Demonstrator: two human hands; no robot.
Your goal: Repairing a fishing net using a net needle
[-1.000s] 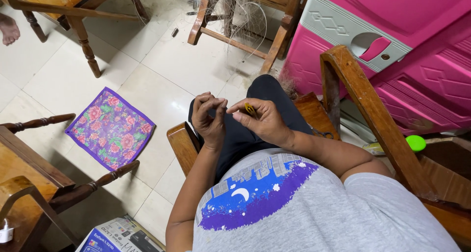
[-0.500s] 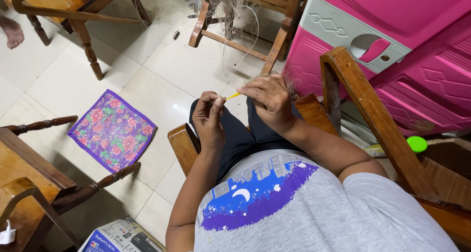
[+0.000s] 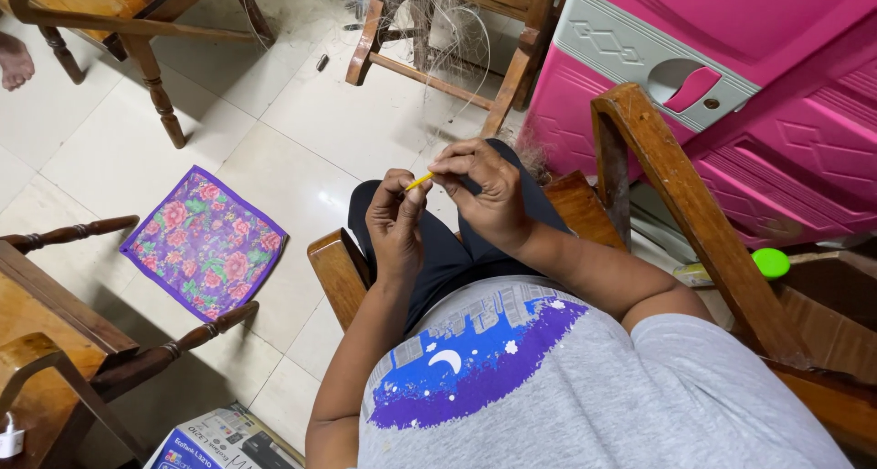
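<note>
Hands over lap: right hand (image 3: 489, 195) pinching small yellow tool (image 3: 418, 183) w/ fingertips, left hand (image 3: 395, 222) curled shut beside it, touching its lower end; floral cloth (image 3: 206, 242) on floor.

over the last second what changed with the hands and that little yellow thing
The right hand rose away from the lap, pinching the small yellow tool by its end, so the tool now shows between both hands. The left hand lifted a little with it and holds the tool's other end. The floral cloth on the floor, the wooden chairs and the pink cabinet stayed put.
</note>
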